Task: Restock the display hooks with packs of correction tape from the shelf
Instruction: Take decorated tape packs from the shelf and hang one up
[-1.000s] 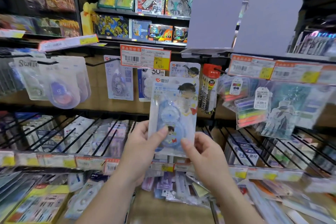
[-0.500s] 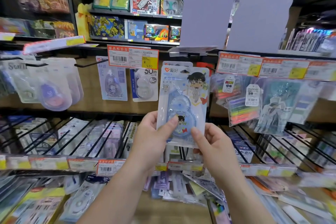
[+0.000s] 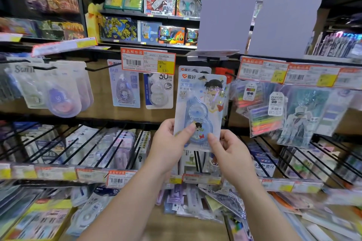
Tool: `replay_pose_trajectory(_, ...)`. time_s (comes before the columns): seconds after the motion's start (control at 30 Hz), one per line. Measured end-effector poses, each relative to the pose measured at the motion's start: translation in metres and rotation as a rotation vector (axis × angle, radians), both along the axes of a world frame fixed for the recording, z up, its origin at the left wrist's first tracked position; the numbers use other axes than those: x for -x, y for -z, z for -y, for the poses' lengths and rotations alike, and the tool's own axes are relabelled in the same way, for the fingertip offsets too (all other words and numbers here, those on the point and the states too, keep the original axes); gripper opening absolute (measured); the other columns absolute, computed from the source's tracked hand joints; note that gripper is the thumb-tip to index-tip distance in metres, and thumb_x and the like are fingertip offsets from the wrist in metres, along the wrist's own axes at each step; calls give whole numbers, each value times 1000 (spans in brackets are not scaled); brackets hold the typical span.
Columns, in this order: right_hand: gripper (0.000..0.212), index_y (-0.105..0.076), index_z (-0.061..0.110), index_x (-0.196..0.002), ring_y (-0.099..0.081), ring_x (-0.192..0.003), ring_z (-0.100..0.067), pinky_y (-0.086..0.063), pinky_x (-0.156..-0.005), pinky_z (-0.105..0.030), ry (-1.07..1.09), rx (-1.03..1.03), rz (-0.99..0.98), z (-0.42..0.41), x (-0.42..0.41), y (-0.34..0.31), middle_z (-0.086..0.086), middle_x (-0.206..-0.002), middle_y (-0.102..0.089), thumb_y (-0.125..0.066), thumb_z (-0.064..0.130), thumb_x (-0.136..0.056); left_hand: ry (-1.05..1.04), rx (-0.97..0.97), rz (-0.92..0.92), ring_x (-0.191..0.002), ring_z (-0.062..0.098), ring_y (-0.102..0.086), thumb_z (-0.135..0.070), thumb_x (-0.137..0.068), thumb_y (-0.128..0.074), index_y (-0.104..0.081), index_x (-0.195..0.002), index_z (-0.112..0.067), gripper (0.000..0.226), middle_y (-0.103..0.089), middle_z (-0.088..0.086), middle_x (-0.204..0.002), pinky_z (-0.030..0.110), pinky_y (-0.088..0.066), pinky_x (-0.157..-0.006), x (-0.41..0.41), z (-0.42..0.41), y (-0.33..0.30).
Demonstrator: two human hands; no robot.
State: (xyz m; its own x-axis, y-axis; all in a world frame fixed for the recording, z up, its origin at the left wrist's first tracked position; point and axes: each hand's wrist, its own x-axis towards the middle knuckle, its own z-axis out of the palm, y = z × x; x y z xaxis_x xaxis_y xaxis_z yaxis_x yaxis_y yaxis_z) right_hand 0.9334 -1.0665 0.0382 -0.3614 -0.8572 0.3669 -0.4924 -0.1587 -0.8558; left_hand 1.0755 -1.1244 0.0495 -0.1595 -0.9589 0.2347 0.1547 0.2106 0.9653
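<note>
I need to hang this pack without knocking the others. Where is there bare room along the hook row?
Bare backboard shows between the purple tape packs and the blue pack, behind an empty hook. It is crowded from the 30m pack rightward past the held pack to the highlighters.

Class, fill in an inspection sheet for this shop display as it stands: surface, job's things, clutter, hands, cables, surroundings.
Surface: wooden back panel with black hooks.
Job's things: correction tape pack held upright before a matching hung pack; other tape packs hang to the left.
Clutter: loose packets heaped on the lower shelf.
Hands: left hand and right hand pinch the pack's lower corners.
Cables: nothing seen.
Surroundings: price tag, highlighter packs, toy boxes above.
</note>
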Motion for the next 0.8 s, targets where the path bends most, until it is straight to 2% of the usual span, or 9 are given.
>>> replay_pose_trajectory(0.07, 18, -59, 32, -90, -61, -67, -22, -42, -57, -29, 17, -20, -34, 4, 3, 1, -12, -78, -64, -53, 48, -95, -9, 11, 43, -81, 1, -70, -32, -89, -71, -62, -106, -23, 21, -73, -5, -97, 16, -52, -63, 0, 4, 4)
replay_pose_trajectory(0.17, 18, -57, 32, -90, -50, -53, -4, -37, -51, -21, 20, -34, -68, 9, 6, 2, 1, -68, -57, -52, 48, -96, -36, 41, 149, -73, -9, -65, -36, -88, -71, -62, -109, -23, 25, -68, -11, -88, 12, -48, -60, -2, 9, 13)
replay_pose_trajectory(0.27, 18, -56, 31, -90, -46, -52, -1, -36, -51, -21, 24, -35, -100, 15, 9, 4, 5, -68, -55, -51, 47, -97, -78, 88, 275, -82, -1, -66, -40, -88, -70, -62, -108, -26, 26, -70, -11, -92, 20, -51, -72, -5, 16, 21)
replay_pose_trajectory(0.37, 16, -54, 32, -89, -47, -55, 1, -36, -49, -15, 25, -25, -133, 18, 9, 5, 4, -69, -55, -50, 44, -98, -121, 150, 410, -88, 5, -65, -44, -89, -68, -58, -99, -35, 17, -69, -14, -95, 30, -53, -82, -9, 19, 23)
replay_pose_trajectory(0.5, 18, -52, 30, -90, -46, -54, -2, -33, -49, -17, 36, -27, -174, 25, 9, 8, 3, -70, -53, -48, 45, -99, -225, 235, 584, -90, 9, -61, -53, -88, -64, -58, -101, -34, 24, -65, -13, -96, 34, -51, -79, -8, 27, 21)
replay_pose_trajectory(0.67, 20, -52, 30, -93, -52, -59, -10, -40, -55, -29, 52, -42, -203, 39, 13, 8, 4, -67, -54, -45, 47, -99, -268, 266, 655, -86, 15, -59, -58, -86, -61, -63, -108, -30, 36, -62, -6, -93, 33, -49, -71, -5, 44, 22)
replay_pose_trajectory(0.73, 27, -54, 25, -98, -56, -63, -17, -41, -57, -32, 63, -55, -218, 46, 15, 7, 2, -68, -55, -44, 50, -99, -269, 243, 668, -85, 14, -59, -60, -86, -60, -62, -110, -30, 38, -62, -6, -93, 34, -51, -73, -3, 50, 19)
replay_pose_trajectory(0.8, 25, -53, 28, -98, -56, -64, -15, -43, -58, -32, 73, -65, -234, 54, 19, 5, 4, -68, -55, -43, 52, -99, -271, 221, 682, -88, 15, -60, -62, -86, -59, -60, -115, -30, 44, -61, -7, -95, 37, -53, -77, 1, 56, 18)
